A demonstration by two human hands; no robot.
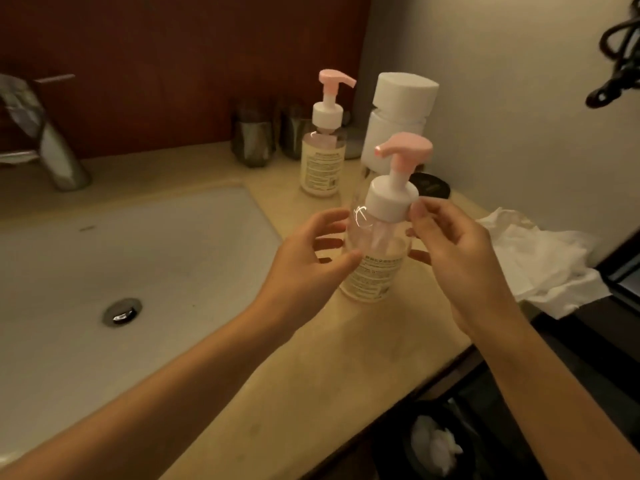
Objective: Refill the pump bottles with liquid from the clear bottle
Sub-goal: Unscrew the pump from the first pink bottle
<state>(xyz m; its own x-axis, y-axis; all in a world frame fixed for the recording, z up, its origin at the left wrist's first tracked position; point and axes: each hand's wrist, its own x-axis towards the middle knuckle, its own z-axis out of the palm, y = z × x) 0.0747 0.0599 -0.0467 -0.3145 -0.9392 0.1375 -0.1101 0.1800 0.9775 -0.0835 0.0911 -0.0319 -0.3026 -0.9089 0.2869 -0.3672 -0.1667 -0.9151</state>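
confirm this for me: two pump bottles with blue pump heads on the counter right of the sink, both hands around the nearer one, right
Not quite: the pump heads are pink, not blue. The head view shows the nearer pump bottle and the farther pump bottle both topped with pink pumps on white collars. The rest holds: both stand on the counter right of the sink, with the left hand and right hand around the nearer one.

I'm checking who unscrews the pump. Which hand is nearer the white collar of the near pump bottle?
Right. The right hand has its fingers at the white collar; the left hand sits lower, at the bottle's body.
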